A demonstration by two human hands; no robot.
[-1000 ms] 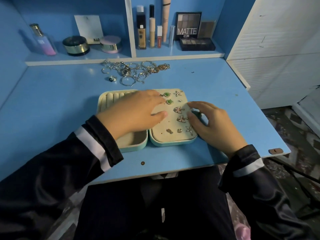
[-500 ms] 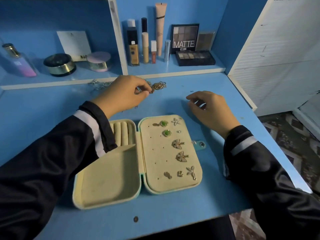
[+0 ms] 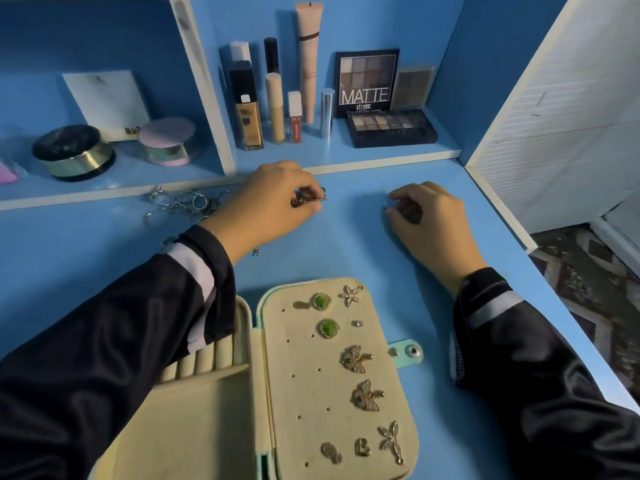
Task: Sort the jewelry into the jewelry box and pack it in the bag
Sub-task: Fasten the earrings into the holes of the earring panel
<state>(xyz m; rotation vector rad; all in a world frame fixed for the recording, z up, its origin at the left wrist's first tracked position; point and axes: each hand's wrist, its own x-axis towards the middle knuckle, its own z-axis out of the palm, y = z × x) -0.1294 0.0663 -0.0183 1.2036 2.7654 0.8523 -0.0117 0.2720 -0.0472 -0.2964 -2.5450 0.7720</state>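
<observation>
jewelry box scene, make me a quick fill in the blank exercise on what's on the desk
1. The open cream-lined mint jewelry box lies on a ____ desk.
2. Its two round gold-rimmed earrings have ____ stones.
3. The left hand, pinching a gold-toned jewelry piece, has the pile of silver rings on its ____ side.
4. The black eyeshadow palette box reads ____.
Missing: blue; green; left; MATTE.

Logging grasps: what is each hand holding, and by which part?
The left hand pinches a small gold jewelry piece; which part is too blurred to tell. Whether the right hand holds anything cannot be told.
</observation>
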